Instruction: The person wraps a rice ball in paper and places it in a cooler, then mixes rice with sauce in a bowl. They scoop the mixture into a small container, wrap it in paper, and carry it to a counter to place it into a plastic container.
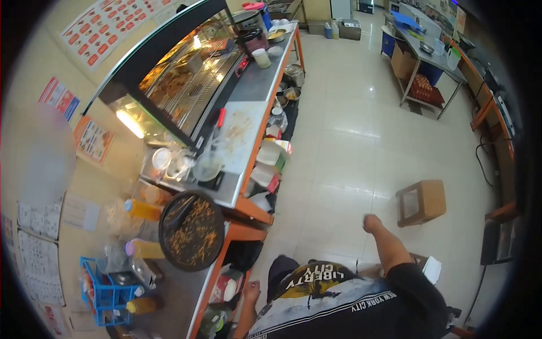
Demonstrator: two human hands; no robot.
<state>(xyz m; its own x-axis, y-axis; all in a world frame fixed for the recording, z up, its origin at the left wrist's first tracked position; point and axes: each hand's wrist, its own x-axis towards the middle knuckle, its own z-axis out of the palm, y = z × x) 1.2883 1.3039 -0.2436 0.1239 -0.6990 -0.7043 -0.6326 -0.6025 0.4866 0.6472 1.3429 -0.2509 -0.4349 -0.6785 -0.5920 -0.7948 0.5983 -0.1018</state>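
My right hand (371, 223) is held out in front of me over the tiled floor. Its fingers are curled into a loose fist, and no object shows in it. A brown stool (422, 202) stands a little beyond it, apart from the hand. Low at my side, my left hand (252, 291) hangs close to the orange edge of the counter (192, 308), its fingers curled and nothing visible in them. On that counter sits a large round black dish (191, 248) with orange-brown bits and a dark utensil lying in it.
Left of me are a lit glass food warmer (192, 73), a red-handled knife (221, 118), sauce bottles (142, 210) and a blue plastic basket (107, 299). Containers fill the shelf below. A steel table (432, 59) with egg trays (424, 90) stands at far right.
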